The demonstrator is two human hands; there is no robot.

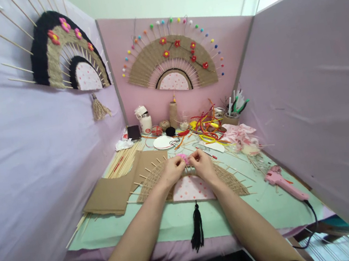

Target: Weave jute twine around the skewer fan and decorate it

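A woven twine fan (232,179) with thin wooden sticks lies on the table in front of me. Its lower half-circle is a white panel with pink spots (192,188), and a black tassel (196,228) hangs from it over the table's edge. Above the upper middle of the fan, my left hand (174,168) and my right hand (202,165) pinch a small fuzzy pink piece (183,159) between them. Both hands' fingers are closed on its two sides. Its exact kind is partly hidden by my fingers.
Brown cardboard (108,196) and a bundle of sticks (123,160) lie on the left. A pink glue gun (285,185) with its cord rests on the right. Yarn balls, a white bottle (144,121) and coloured pipe cleaners (208,125) stand behind. Finished fans (138,68) hang on the partitions.
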